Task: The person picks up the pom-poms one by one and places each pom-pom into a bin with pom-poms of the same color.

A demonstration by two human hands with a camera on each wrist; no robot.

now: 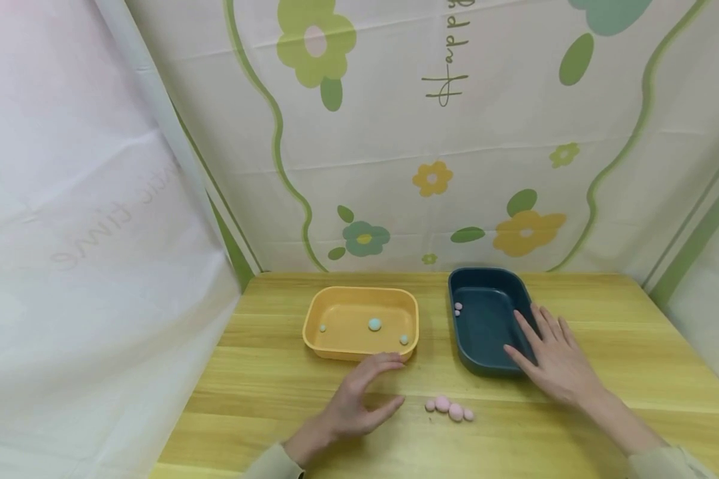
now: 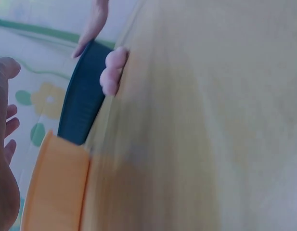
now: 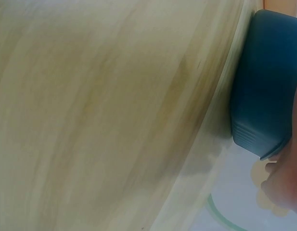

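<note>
A short row of small pink balls (image 1: 443,404) lies on the table, touching one another. My left hand (image 1: 356,401) hovers left of them with fingers loosely bent and thumb apart, holding nothing; its fingertips are right at the front rim of the yellow tray (image 1: 341,354). Three pale blue balls (image 1: 374,324) sit inside that tray. My right hand (image 1: 558,364) spreads its fingers over the right rim of the dark blue tray (image 1: 485,326). Two tiny pink balls (image 1: 458,307) lie against this tray's left wall. In the right wrist view, the right hand (image 3: 287,180) is beside the tray's corner.
The wooden table (image 1: 239,386) runs up to a white flowered cloth (image 1: 395,133) hanging behind both trays. Another white sheet (image 1: 96,266) hangs along the left side. A strip of wood separates the two trays.
</note>
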